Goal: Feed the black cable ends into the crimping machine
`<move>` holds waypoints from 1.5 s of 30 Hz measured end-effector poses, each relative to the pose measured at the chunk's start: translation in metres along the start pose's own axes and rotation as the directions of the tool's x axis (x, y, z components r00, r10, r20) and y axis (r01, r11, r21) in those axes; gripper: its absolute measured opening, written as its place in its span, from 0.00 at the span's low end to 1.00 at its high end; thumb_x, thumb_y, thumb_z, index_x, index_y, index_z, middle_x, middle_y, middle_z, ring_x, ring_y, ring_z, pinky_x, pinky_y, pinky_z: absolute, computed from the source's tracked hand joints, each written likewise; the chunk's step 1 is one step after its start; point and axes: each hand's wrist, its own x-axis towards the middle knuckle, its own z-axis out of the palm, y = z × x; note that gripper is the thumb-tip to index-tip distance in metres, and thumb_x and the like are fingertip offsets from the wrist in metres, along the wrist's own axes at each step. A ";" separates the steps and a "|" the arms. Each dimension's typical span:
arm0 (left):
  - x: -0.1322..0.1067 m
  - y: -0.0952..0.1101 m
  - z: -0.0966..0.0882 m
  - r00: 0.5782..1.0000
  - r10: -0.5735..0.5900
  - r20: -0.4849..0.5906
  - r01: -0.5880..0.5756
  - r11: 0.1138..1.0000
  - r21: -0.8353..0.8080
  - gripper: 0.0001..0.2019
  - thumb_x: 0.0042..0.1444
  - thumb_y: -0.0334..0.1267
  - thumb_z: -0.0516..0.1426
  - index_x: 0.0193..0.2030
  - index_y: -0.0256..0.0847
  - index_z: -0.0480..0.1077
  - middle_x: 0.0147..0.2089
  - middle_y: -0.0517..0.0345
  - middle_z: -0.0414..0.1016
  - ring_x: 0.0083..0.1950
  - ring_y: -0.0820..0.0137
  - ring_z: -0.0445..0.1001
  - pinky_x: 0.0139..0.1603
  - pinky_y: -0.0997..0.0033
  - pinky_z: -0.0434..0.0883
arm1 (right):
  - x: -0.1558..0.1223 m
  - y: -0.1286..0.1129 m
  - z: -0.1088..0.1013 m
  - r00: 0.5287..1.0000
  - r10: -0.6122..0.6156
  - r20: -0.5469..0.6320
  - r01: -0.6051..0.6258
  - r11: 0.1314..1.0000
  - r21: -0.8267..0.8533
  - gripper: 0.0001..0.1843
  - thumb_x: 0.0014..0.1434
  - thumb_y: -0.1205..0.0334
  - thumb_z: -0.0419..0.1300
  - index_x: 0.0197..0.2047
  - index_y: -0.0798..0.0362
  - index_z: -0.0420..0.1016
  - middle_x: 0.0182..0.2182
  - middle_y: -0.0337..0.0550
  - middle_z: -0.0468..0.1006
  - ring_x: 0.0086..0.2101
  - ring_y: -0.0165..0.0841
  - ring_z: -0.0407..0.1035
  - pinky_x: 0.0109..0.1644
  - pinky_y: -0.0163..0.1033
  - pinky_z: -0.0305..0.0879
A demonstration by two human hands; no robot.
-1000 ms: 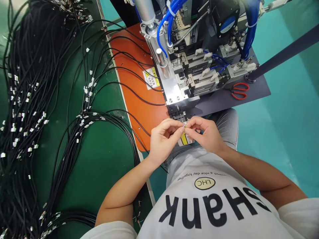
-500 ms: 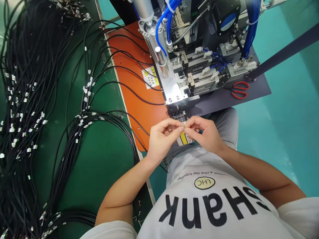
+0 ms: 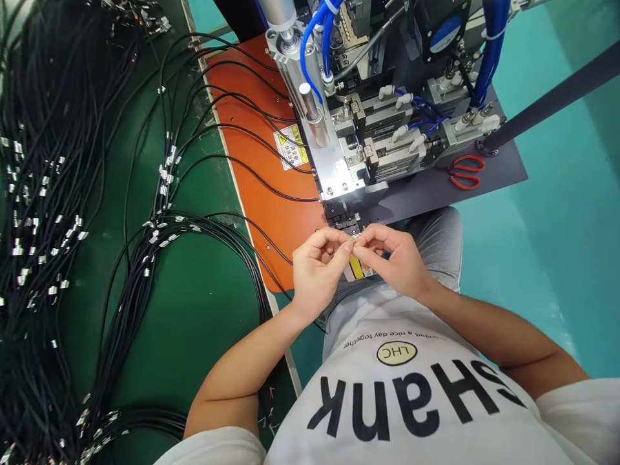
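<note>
My left hand and my right hand meet fingertip to fingertip just in front of the machine's small black jaw block. Both pinch a tiny metal piece at the end of a thin black cable; the part is too small to make out. A yellow and white label on the machine's front edge shows between the hands. A black cable runs from the left hand across the orange plate.
A metal machine with blue air hoses stands behind the hands. Red-handled scissors lie on its grey base at the right. Many black cables with metal ends cover the green table. Teal floor lies at the right.
Both hands have shifted slightly up and toward the jaw block, still pinched together. The view has tilted a little; nothing else moved.
</note>
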 end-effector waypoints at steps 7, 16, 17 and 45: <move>-0.001 -0.001 0.000 0.996 -0.067 0.052 0.072 0.990 -0.122 0.07 0.56 0.40 0.64 0.35 0.40 0.72 0.31 0.60 0.69 0.26 0.79 0.61 0.24 0.77 0.61 | 0.000 0.002 0.001 0.999 -0.035 -0.015 0.034 0.998 -0.044 0.07 0.61 0.61 0.62 0.33 0.52 0.72 0.28 0.37 0.75 0.28 0.28 0.69 0.31 0.36 0.61; 0.001 -0.002 0.000 0.983 -0.166 0.080 0.181 0.949 -0.256 0.09 0.51 0.38 0.66 0.34 0.41 0.71 0.27 0.64 0.66 0.24 0.80 0.58 0.24 0.76 0.58 | -0.001 0.006 0.000 0.998 -0.059 -0.013 0.057 0.995 -0.086 0.06 0.61 0.61 0.62 0.33 0.52 0.71 0.29 0.38 0.74 0.29 0.29 0.69 0.32 0.37 0.62; 0.002 -0.001 0.000 0.980 -0.178 0.088 0.195 0.942 -0.274 0.09 0.51 0.37 0.67 0.34 0.40 0.71 0.28 0.63 0.66 0.24 0.80 0.58 0.24 0.76 0.58 | -0.001 0.006 0.000 0.998 -0.057 -0.012 0.056 0.995 -0.083 0.06 0.61 0.61 0.62 0.33 0.52 0.71 0.29 0.38 0.74 0.29 0.29 0.69 0.32 0.37 0.62; 0.000 0.005 0.001 0.946 -0.256 0.196 0.320 0.826 -0.464 0.08 0.53 0.30 0.65 0.35 0.38 0.69 0.33 0.63 0.67 0.27 0.81 0.61 0.30 0.76 0.59 | -0.005 0.011 0.001 0.964 -0.261 -0.047 0.244 0.942 -0.228 0.06 0.61 0.69 0.60 0.32 0.51 0.70 0.28 0.36 0.70 0.29 0.29 0.65 0.34 0.38 0.60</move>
